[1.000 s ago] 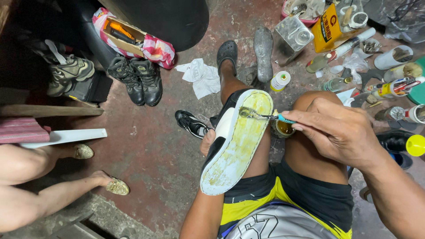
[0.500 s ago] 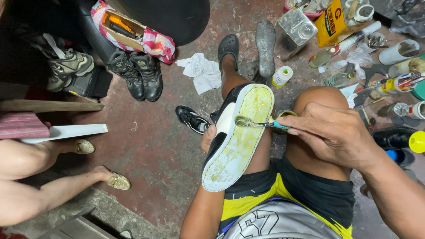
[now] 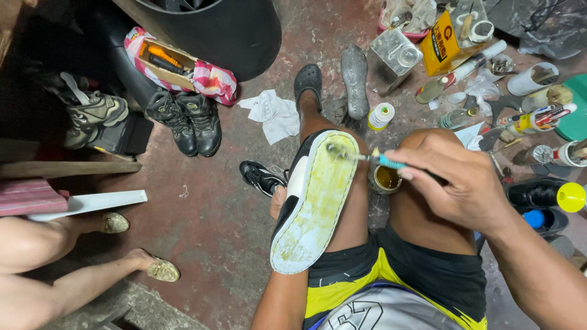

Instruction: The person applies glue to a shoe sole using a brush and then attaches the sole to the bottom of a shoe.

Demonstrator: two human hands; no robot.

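Two hands work one shoe. The right hand (image 3: 465, 183) is closed in a pinch on a thin brush (image 3: 367, 157) with a turquoise handle, whose bristle tip touches the toe end of the upturned sneaker (image 3: 315, 205). That sneaker lies sole-up along the person's left thigh: a long, flat rubber sole, off-white, smeared with glossy yellowish glue, with a black upper showing along its edge. The left hand (image 3: 278, 200) is mostly hidden beneath the shoe; only a few fingertips show at its side, cupped against the upper to steady it.

Just under the right hand, between the knees, sits a small round glue tin (image 3: 385, 178), open, with amber liquid inside. Beyond the right hand's knuckles a loose grey sole (image 3: 355, 79) lies on the rough reddish concrete floor, and a spool of pale thread (image 3: 380, 116) stands next to it. Farther out on that side are a dented square metal can (image 3: 397, 58) and a yellow carton (image 3: 445, 43). Off past the left hand lie a crumpled white rag (image 3: 274, 113), a low black shoe (image 3: 260, 177) and a pair of worn black leather boots (image 3: 186, 121). Another person's bare legs (image 3: 67, 269) reach in from that side.
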